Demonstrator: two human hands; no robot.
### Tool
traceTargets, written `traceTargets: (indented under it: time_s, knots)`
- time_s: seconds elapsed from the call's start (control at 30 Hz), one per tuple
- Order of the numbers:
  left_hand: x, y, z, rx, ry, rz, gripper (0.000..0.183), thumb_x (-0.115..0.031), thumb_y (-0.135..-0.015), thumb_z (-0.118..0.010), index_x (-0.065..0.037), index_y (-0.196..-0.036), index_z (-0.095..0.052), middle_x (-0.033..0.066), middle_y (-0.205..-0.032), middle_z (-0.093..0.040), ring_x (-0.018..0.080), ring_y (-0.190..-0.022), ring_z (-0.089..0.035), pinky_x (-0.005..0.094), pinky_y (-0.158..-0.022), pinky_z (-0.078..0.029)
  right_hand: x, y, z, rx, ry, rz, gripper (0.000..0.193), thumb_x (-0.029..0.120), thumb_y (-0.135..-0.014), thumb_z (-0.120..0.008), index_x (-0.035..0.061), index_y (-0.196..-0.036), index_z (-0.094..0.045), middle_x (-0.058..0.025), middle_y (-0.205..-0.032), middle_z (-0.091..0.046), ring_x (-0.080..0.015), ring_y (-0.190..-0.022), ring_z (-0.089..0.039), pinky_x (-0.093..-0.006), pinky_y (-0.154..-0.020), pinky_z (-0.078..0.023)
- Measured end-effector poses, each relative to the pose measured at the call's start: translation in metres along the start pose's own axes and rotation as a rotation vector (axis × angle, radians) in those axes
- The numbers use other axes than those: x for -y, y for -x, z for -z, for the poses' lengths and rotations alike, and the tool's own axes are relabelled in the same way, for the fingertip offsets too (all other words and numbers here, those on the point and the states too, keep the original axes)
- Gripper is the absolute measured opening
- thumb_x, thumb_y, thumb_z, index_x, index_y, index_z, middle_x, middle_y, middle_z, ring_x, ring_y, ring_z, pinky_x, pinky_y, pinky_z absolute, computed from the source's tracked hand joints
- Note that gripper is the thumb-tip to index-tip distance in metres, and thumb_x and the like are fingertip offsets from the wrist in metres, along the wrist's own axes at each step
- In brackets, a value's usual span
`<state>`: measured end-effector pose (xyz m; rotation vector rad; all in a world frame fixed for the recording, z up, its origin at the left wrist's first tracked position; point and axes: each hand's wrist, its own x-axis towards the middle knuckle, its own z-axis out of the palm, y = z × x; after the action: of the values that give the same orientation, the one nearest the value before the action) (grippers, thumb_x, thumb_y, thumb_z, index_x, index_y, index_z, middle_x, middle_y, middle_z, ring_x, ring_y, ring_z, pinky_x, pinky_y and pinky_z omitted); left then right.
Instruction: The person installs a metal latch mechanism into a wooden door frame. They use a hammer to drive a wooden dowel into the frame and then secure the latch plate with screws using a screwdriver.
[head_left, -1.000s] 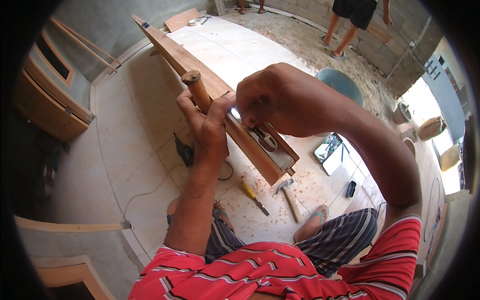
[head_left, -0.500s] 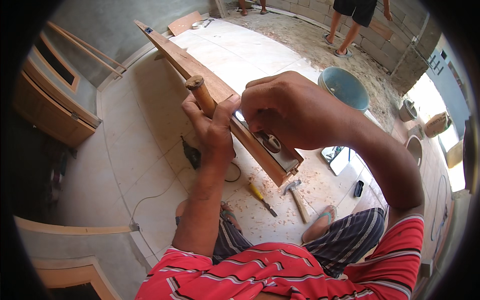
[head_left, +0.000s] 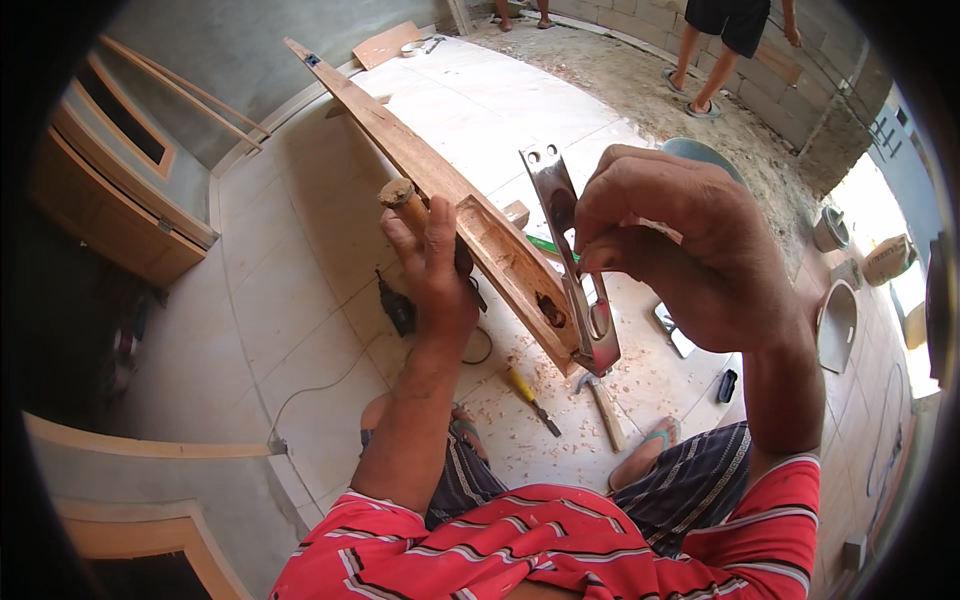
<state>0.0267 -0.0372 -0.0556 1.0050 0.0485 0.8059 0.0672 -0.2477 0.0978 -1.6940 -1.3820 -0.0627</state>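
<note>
Recess cut in timber end; metal plate not seated

R hand (head_left: 690, 240) pinches a shiny metal plate (head_left: 550, 188), thumb vs. fingers, tilted up just beside the long timber (head_left: 390, 130). Plate's lower end is by the timber's near end; can't tell if touching. L hand (head_left: 443, 275) has a round wooden handle (head_left: 405, 205) in the crook of thumb + fingers; grip tightness unclear, working end hidden.

Progress, approx.: long recess (head_left: 497, 238) is chiselled out, w/ a deeper hole (head_left: 551, 310) nr the near end. Recess floor looks rough. Plate's out, so seating isn't done; no fixings visible in the recess. Hammer (head_left: 605, 415) + yellow-handled tool (head_left: 522, 388) lie on floor amid shavings (head_left: 495, 440), both unheld.
</note>
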Motion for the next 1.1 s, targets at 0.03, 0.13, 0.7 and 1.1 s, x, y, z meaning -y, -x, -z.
traceTargets:
  time_s: [0.03,0.13,0.7,1.1]
  knots:
    - [0.0,0.001,-0.003,-0.015,-0.041,-0.021,0.057,-0.032,-0.106,-0.062,-0.006,-0.147,-0.03,0.0113,-0.132,-0.05,0.0153,-0.121,-0.052,0.031,-0.104,-0.044,-0.001,0.004,-0.002,-0.033,-0.024,0.023,0.016,-0.009,-0.081,-0.073,0.0026,-0.091,-0.067,-0.0062,-0.08,-0.064,-0.0171,-0.075,-0.064,-0.0319,-0.067,-0.048]
    - [-0.002,0.0,-0.004,-0.009,-0.021,-0.027,0.059,-0.027,-0.103,-0.065,-0.006,-0.146,-0.031,0.0132,-0.132,-0.049,0.0173,-0.122,-0.05,0.034,-0.106,-0.042,-0.004,0.013,-0.016,-0.126,-0.048,0.071,0.018,-0.009,-0.081,-0.073,0.0022,-0.093,-0.067,-0.006,-0.08,-0.063,-0.0177,-0.074,-0.062,-0.0318,-0.067,-0.048]
    - [-0.001,-0.002,-0.005,-0.113,-0.071,-0.007,0.064,-0.027,-0.097,-0.072,-0.001,-0.14,-0.033,0.014,-0.131,-0.05,0.0182,-0.12,-0.05,0.0361,-0.108,-0.041,0.006,0.034,-0.047,-0.346,-0.315,-0.104,0.016,-0.011,-0.094,-0.064,0.0002,-0.106,-0.062,-0.0049,-0.097,-0.062,-0.0108,-0.084,-0.057,-0.0257,-0.075,-0.049]
    - [-0.007,-0.01,-0.002,-0.031,-0.255,-0.107,0.066,-0.028,-0.091,-0.077,0.002,-0.136,-0.038,0.0142,-0.126,-0.049,0.0191,-0.116,-0.05,0.0356,-0.103,-0.045,0.01,0.064,-0.032,-0.605,-0.373,-0.174,0.013,0.009,-0.102,-0.064,-0.0018,-0.108,-0.065,-0.0076,-0.085,-0.067,-0.0104,-0.066,-0.06,-0.0217,-0.06,-0.048]
